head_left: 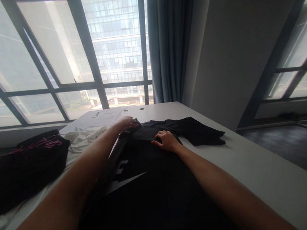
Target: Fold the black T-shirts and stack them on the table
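A black T-shirt point(157, 183) with a white print lies flat on the white table point(261, 171), its sleeve spread out to the right. My left hand point(127, 123) reaches to the shirt's far left shoulder and pinches the fabric there. My right hand point(166, 140) rests palm down on the shirt near the collar, fingers curled on the cloth. Both forearms stretch out over the shirt's body.
A black garment with pink lettering point(27, 162) lies at the left, with a white garment point(80, 139) beside it. Sheets of paper point(99, 118) sit near the table's far edge. Large windows point(63, 54) and a blue curtain point(170, 45) stand behind the table.
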`<state>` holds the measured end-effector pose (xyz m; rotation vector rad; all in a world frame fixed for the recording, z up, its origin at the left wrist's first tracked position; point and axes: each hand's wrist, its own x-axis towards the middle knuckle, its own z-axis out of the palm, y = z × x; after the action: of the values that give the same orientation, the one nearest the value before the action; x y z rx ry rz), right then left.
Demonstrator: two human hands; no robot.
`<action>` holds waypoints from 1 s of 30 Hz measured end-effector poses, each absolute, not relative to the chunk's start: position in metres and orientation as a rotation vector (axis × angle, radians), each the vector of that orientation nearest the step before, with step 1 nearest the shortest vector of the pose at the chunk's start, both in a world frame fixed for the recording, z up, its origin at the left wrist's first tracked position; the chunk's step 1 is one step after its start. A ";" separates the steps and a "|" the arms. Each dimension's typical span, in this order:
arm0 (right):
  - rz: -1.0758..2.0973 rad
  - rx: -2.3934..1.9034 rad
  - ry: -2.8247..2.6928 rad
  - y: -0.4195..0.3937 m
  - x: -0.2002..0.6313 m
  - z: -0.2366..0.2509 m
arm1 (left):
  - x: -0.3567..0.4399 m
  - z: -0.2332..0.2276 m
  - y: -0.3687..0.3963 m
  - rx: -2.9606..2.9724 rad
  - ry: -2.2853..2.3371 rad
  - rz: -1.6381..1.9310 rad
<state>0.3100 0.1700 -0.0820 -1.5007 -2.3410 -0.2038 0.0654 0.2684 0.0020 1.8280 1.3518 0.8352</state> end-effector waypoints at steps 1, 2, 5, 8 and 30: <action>-0.202 -1.504 -2.340 0.170 0.310 -0.082 | 0.070 -0.003 0.266 1.778 1.319 0.842; -0.201 -1.506 -2.340 0.170 0.310 -0.082 | 0.072 -0.008 0.263 1.712 1.288 0.866; -0.198 -1.509 -2.346 0.169 0.311 -0.082 | 0.062 -0.017 0.251 1.612 1.269 0.967; -0.206 -1.508 -2.361 0.170 0.310 -0.082 | 0.036 -0.020 0.232 1.953 1.568 0.875; -0.251 -1.595 -2.428 0.165 0.304 -0.078 | -0.016 0.002 0.013 1.843 1.724 -0.506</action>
<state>0.3044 0.1654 -0.0780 -1.5949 -2.4278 -0.2505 -0.0165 0.0133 0.0016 1.8430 1.7240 -0.5056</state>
